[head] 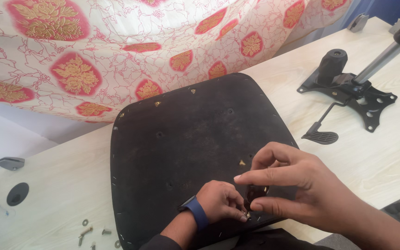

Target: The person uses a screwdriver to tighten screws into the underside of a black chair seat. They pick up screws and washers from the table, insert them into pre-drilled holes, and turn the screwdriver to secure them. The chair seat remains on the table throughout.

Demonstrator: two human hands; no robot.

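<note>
Left hand: [221, 201] low at the near edge of the seat board, a blue wristband on the wrist, fingertips pinched together on a small brass-coloured fastener [247, 215].
Right hand: [297, 185] just beside the left, thumb and forefinger closed on a small dark part [255, 190] held over the same spot; the other fingers are spread above it.
Seat board: [186, 139] a black chair seat lying underside up on the tabletop, with several holes and brass inserts showing; both hands work at its near right portion.
Step in hand: by my reading, a fastener is being seated or started by finger at one mounting hole of the board.
Next move calls for: a steady pinch and the fastener kept square to its hole, as I judge; the hole itself is hidden under the fingers.
Loose hardware: [91, 231] bolts and washers lying on the tabletop near the board's left corner, well apart from the hands.
Chair mechanism: [348, 90] a black metal plate with lever and gas cylinder, on the tabletop at far right, apart from the board.
Tabletop: [61, 185] pale wood grain, with a round cable hole at left.
Cloth: [116, 51] a patterned pink and gold sheet draped behind the board.
In the way: nothing between the hands and the board; the fingers themselves block the view of the work.
</note>
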